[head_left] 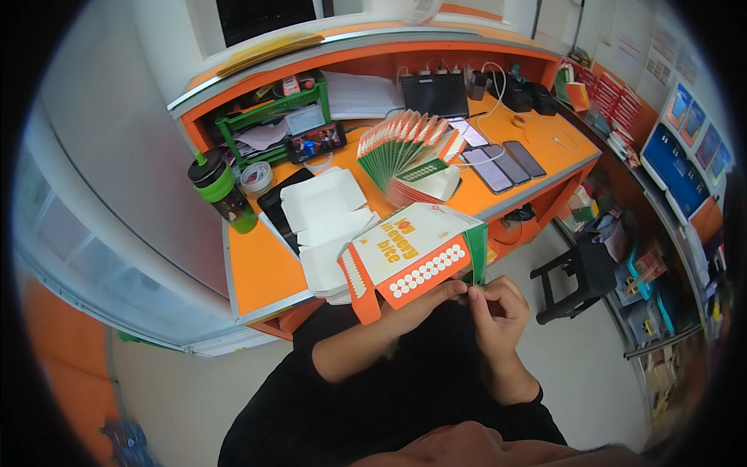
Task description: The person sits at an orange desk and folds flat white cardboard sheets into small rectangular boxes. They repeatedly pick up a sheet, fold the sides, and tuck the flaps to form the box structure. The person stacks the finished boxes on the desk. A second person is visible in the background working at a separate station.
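Above my lap I hold a partly folded cardboard food box [412,241], printed orange, white and green with rows of white dots. An orange end flap hangs loose at its left. My left hand [432,302] is closed on the lower edge, with its fingers partly hidden under the box. My right hand [502,311] pinches the near right corner beside the green side panel. Beyond the box, a fanned stack of similar flat cartons [405,148] stands on the orange desk [261,272]. Opened white boxes [327,206] lie stacked to its left, overhanging the front edge.
At the desk's left are a green-lidded tumbler [214,187], a tape roll [257,177], a green basket [272,113] and a phone playing video [317,144]. Several phones [506,163] lie at the right. A black stool [574,280] stands on the floor near crowded shelves [646,257].
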A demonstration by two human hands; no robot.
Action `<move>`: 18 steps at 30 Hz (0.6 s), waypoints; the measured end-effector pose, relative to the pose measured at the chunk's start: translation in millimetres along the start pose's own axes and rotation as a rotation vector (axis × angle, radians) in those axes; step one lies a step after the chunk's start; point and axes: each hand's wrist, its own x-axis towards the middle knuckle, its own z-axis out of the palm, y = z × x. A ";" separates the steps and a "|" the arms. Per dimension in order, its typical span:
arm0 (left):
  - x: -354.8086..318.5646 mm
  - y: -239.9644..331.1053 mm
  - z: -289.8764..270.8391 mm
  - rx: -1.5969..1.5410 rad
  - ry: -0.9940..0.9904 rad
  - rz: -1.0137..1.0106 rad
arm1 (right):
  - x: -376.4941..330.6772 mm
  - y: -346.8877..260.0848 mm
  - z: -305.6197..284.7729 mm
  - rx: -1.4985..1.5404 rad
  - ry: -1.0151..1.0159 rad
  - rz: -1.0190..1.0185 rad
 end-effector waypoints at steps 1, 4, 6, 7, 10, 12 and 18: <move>0.3 0.6 0.6 0.000 -0.006 0.010 | -0.9 2.0 -3.1 -0.071 -0.020 -0.030; -1.2 2.9 -5.5 0.187 -0.029 0.172 | 0.8 4.4 -9.0 -0.159 -0.059 -0.101; -0.5 3.6 -5.1 0.217 -0.066 0.222 | 1.1 1.1 -6.6 -0.108 -0.033 -0.089; 0.8 4.9 0.9 0.155 -0.089 0.200 | 0.9 -2.4 -2.5 -0.042 0.000 -0.056; 1.0 2.5 -4.8 0.361 -0.129 0.187 | -1.1 3.4 -2.6 0.009 -0.015 -0.111; -1.2 3.1 -5.0 0.472 -0.138 0.181 | 0.7 6.8 -9.5 -0.063 -0.076 -0.212; -13.7 19.1 5.6 0.776 -0.099 0.220 | 4.3 2.8 -23.9 -0.086 -0.243 -0.294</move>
